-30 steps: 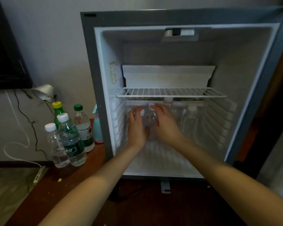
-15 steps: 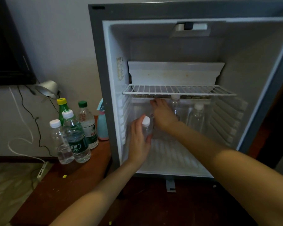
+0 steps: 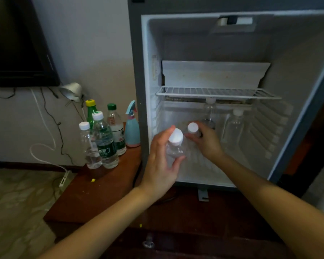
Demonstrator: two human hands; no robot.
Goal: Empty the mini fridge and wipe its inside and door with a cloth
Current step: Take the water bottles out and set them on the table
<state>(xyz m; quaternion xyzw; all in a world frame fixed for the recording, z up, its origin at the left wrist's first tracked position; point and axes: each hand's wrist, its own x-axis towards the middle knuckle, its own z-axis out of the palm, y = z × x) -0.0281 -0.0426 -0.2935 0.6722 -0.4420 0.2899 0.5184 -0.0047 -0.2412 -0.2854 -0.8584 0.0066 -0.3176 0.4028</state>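
Fridge (image 3: 137,71): open, boxy grey frame, smooth white plastic liner w/ ribbed side walls. It stands on the desk (image 3: 101,193), dark red-brown wood.
Shelf (image 3: 217,92): white wire grid, level, across the mid.
L hand (image 3: 160,163): we grip the front bottle (image 3: 176,146), thumb on one side, fingers curled round the other, clamped on its body.
Front bottle: clear thin plastic, round, flat white cap. It's at the fridge mouth, low left. Long axis near upright, cap end tipped toward us.
R hand (image 3: 209,142): our fingers curl tight on the 2nd bottle (image 3: 193,128) below its cap, hiding most of its body.
2nd bottle: same clear type, white cap. It's in the lower bay, just right of & behind the front one, cap up at us.
Rear bottles (image 3: 234,126): two, clear, white caps, upright under the shelf at the back, apart from each other.
Desk bottles (image 3: 105,143): four, upright, bunched left of the fridge. Caps white, white, yellow, green; one has a dark green label.
Sprayer (image 3: 132,128): pale blue, rounded body, pink trim, just beside the fridge's L side.
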